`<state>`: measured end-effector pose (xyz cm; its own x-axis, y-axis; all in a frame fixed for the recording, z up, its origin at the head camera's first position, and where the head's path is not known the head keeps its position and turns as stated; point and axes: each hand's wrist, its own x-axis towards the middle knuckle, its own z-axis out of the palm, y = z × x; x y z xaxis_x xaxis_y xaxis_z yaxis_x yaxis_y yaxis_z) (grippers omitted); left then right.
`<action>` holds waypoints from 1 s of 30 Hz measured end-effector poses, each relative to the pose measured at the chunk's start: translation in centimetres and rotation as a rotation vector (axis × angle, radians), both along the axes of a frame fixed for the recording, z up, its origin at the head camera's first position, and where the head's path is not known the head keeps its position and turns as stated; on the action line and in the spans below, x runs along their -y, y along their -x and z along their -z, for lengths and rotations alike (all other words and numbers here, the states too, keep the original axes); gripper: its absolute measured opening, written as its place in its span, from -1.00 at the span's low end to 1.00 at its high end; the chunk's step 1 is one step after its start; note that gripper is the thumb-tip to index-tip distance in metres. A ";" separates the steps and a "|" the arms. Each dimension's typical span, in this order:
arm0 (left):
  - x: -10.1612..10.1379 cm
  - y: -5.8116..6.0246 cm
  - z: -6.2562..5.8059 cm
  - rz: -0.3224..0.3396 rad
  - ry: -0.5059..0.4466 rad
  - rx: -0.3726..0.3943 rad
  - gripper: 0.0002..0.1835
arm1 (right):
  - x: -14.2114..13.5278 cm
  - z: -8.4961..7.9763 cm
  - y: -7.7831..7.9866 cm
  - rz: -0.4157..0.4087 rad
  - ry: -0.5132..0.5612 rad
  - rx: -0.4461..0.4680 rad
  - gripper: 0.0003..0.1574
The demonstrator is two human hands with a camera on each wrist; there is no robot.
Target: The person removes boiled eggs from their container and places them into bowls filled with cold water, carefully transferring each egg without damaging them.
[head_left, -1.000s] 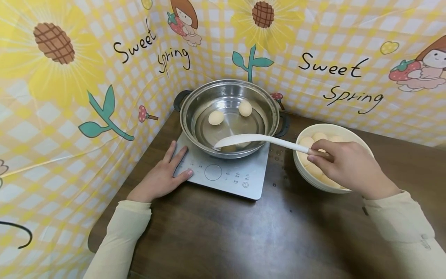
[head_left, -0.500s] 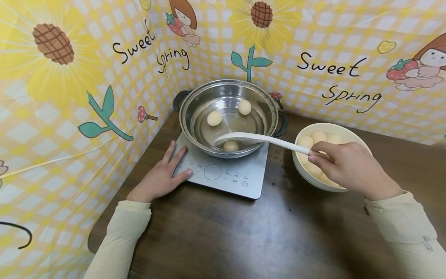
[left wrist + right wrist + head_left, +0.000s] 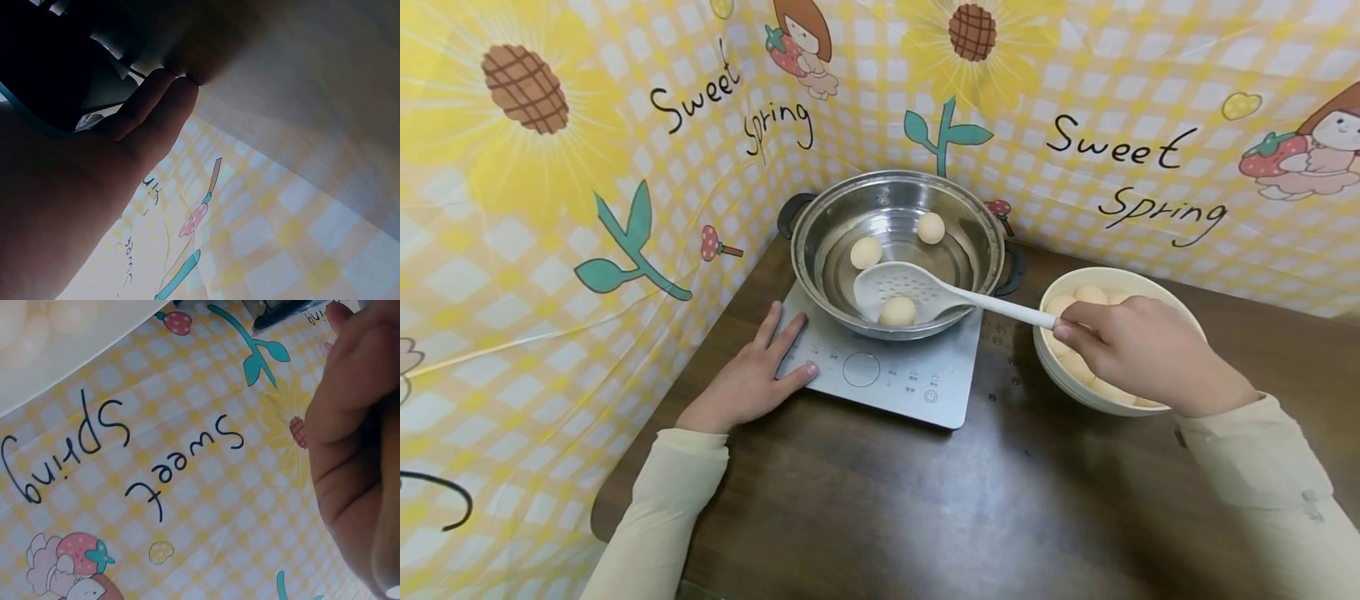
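My right hand [image 3: 1150, 350] grips the handle of a white slotted spoon [image 3: 917, 287], whose perforated head is tilted inside a steel pot [image 3: 801, 250]. One egg [image 3: 898, 312] sits against the spoon's head near the pot's front wall. Two more eggs, one at left [image 3: 866, 252] and one at back right [image 3: 931, 227], lie in the water apart from the spoon. My left hand [image 3: 741, 383] rests with spread fingers on the left edge of the induction cooktop [image 3: 887, 392] under the pot. In the right wrist view the curled fingers [image 3: 356, 431] show, while the spoon's head is out of sight.
Right of the pot, partly beneath my right hand, stands a cream bowl [image 3: 1052, 375] holding several eggs. Water drops dot the brown table [image 3: 880, 500] between cooktop and bowl. A yellow checked cloth [image 3: 850, 142] covers the walls behind and at left.
The slotted spoon has turned from edge-on so its perforated face shows, with the front egg now against it. The two other eggs have drifted slightly. My left hand stays in place.
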<state>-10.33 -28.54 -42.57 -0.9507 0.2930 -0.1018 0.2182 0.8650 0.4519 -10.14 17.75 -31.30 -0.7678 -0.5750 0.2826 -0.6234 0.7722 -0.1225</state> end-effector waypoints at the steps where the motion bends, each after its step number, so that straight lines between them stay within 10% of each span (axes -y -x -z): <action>1: 0.0 0.0 0.0 0.000 -0.001 0.000 -0.08 | 0.2 -0.1 0.0 0.014 -0.012 0.019 -0.83; 18: -0.1 0.1 0.1 -0.012 0.015 0.005 -0.07 | 2.5 -1.3 0.5 0.048 -0.105 0.235 -0.80; 30: 0.0 0.0 0.1 -0.004 0.009 -0.004 -0.08 | 2.1 -1.1 1.0 0.037 0.044 0.474 -0.75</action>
<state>-10.31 -28.55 -42.68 -0.9522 0.2885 -0.1002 0.2168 0.8696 0.4435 -11.09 15.63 -30.16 -0.8375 -0.5404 -0.0807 -0.4631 0.7804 -0.4201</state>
